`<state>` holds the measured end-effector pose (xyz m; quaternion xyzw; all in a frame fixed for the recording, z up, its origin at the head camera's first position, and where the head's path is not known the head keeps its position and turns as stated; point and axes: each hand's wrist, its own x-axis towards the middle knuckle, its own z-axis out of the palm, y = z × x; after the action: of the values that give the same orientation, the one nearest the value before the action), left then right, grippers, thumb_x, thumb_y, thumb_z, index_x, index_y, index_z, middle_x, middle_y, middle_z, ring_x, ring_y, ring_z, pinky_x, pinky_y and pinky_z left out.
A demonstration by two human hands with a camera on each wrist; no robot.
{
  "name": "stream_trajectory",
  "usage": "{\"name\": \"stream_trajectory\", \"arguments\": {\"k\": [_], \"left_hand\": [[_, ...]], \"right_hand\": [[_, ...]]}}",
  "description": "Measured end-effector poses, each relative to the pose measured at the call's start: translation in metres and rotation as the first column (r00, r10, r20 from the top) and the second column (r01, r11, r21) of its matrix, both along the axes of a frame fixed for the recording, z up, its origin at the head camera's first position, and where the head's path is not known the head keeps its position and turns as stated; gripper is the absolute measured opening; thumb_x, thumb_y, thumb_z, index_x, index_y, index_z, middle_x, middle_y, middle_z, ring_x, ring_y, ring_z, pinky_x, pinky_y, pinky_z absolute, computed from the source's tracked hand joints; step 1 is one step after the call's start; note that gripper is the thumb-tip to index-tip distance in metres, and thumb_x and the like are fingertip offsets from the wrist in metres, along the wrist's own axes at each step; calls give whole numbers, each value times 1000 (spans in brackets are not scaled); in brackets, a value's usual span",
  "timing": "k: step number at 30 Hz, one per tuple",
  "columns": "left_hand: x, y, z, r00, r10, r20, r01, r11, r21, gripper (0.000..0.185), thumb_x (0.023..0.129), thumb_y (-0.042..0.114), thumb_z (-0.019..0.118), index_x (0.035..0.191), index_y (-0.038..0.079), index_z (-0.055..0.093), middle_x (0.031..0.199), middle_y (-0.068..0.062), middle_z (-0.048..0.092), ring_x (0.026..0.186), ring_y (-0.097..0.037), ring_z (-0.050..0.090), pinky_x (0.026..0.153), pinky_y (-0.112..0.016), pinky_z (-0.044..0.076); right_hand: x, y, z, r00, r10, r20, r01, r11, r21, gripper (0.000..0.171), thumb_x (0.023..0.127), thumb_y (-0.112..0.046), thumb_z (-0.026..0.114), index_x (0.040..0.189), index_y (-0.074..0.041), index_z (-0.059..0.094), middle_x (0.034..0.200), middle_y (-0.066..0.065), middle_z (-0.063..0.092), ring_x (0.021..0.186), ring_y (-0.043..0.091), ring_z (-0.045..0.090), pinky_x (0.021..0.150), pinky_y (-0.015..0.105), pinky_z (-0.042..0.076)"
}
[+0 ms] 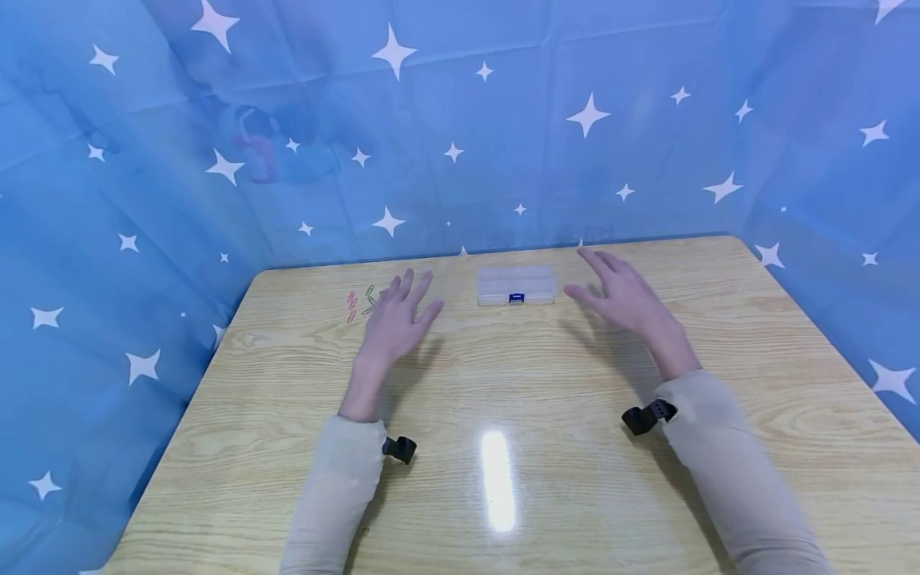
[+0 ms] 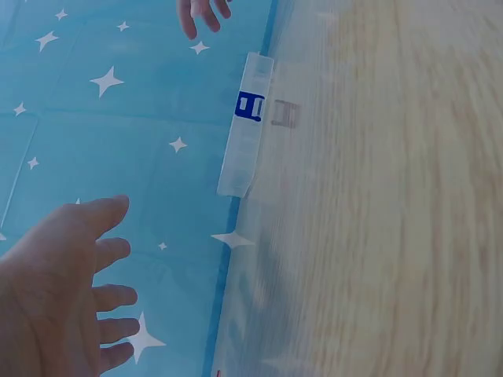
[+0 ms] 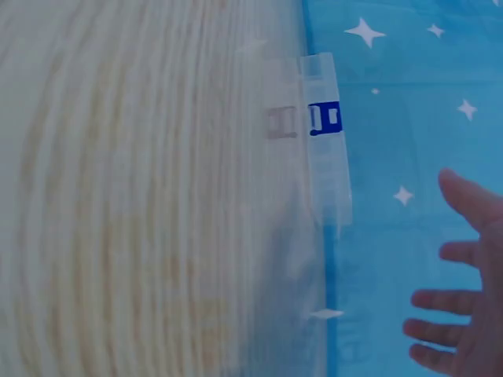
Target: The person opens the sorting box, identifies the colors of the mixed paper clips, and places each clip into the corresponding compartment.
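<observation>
Clear plastic box (image 1: 516, 285) sits between left hand (image 1: 398, 319) and right hand (image 1: 624, 297), both spread, empty.

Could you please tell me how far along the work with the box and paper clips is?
Nothing looks done: the box sits latched, the paper clips loose on the table. Left hand and right hand hover open beside the box, holding nothing. All handling remains.

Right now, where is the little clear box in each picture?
Head: the box lies at the table's far edge, between the two hands.
Left wrist: upper middle, the box stands on end along the table edge.
Right wrist: upper right, the box lies along the table edge.
Shared landmark: its blue latch.
</observation>
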<state>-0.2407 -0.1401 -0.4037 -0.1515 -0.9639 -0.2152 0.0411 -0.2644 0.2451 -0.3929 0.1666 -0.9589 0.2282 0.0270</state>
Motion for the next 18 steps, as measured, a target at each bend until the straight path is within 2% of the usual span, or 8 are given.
{"name": "stream_trajectory", "arguments": {"k": [6,12,18], "left_hand": [[-4,7,-2,999,-32,-2,32,999,-18,64,107,55,32,161,21,27,164,-19,22,150,-42,20,122,-51,14],[-7,14,-4,998,-60,6,60,998,-5,64,107,54,33,160,20,28,163,-21,24,150,-41,20,122,-48,15],[-11,21,-6,995,-96,-38,97,995,24,61,107,49,38,158,14,34,159,-26,30,148,-42,25,121,-51,20]], "right_hand": [[-2,-3,-4,999,3,41,-2,1000,-18,86,99,-62,51,162,-14,18,162,26,21,147,49,19,115,68,17],[-8,-5,-7,997,4,78,-1,999,-32,88,98,-60,54,162,-14,18,163,25,20,147,48,18,115,68,16],[-15,-9,-11,994,14,111,-9,999,-40,90,97,-63,53,163,-15,15,163,25,18,148,47,17,115,68,16]]}}
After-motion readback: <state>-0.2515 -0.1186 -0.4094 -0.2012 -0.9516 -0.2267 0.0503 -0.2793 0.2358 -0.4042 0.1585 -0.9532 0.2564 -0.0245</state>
